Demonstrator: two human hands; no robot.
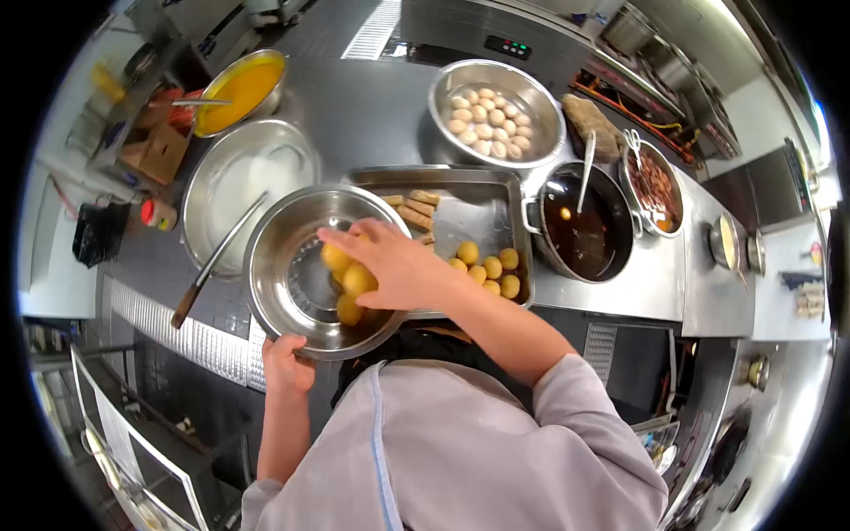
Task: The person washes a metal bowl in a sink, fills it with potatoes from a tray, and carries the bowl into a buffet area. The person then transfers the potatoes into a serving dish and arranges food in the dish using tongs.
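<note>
My left hand (288,365) is closed on the near rim of a steel mixing bowl (279,239), which tilts over the corner of a metal tray (469,181). Inside the bowl, my right hand (388,265) curls around several golden-yellow balls (359,280); its palm hides some of them. More golden balls (491,265) lie at the right end of the tray. Brown stick-shaped pieces (418,212) rest at the tray's left, partly behind my right hand.
Behind the tray stands a bowl of eggs (482,128). To the right are a pot of dark liquid (580,243) with a ladle and a bowl of reddish pieces (651,181). On the left stand a bowl of white contents (257,177), a long-handled utensil (217,261) and a yellow-filled bowl (243,93).
</note>
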